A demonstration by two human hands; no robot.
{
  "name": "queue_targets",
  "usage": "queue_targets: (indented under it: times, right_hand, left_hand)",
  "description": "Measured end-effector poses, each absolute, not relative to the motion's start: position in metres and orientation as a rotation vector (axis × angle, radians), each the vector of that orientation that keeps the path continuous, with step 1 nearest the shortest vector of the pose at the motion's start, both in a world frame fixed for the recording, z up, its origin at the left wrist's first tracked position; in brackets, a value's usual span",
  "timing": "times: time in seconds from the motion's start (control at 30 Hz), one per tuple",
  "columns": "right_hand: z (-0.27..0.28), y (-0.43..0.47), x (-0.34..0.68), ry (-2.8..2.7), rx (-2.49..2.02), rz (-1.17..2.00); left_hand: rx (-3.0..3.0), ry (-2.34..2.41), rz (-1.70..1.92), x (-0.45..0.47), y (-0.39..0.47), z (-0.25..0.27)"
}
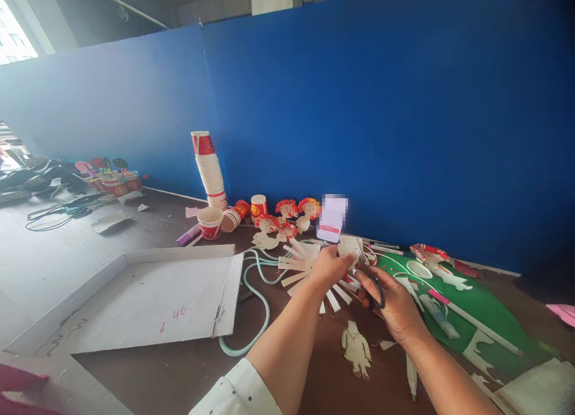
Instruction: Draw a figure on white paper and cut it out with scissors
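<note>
My left hand point(331, 266) is closed on a pale paper piece point(351, 246), pinching its lower edge. Black-handled scissors point(376, 292) are gripped in my right hand point(398, 307), with the blades up against the paper beside my left fingertips; the exact cut line is hidden. Under my left hand lies a cup cut into fanned strips point(297, 265). Below both hands a cut-out paper figure point(356, 349) without a head rests flat on the brown table point(278, 376). A marker pen point(411, 376) lies to its right.
Paper cups are stacked point(209, 163) by the blue partition point(381, 115), near several red-fringed paper figures point(287, 210). A shallow white cardboard tray point(148, 307) stands left, with a pale-green cord point(268, 310) beside it. Right, a green sheet point(489, 295) bears scraps and a glue tube point(439, 316).
</note>
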State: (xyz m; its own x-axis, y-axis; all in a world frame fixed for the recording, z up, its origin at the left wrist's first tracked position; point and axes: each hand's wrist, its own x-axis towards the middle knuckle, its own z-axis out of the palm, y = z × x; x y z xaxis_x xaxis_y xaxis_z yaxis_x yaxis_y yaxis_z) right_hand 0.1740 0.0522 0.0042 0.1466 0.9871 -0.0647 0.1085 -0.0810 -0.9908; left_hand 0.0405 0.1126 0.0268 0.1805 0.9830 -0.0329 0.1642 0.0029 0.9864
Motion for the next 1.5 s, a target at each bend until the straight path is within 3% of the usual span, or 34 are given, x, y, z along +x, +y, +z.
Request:
queue_targets:
  times: [0.47,1.5]
  right_hand:
    - [0.005,0.052,0.179,-1.224,-1.470,0.980]
    - [0.016,0.048,0.176,-1.310,-1.500,0.920]
  left_hand:
    - [1.318,0.982,0.903,0.038,0.107,0.033]
    - [1.406,1.016,0.857,0.042,0.111,0.021]
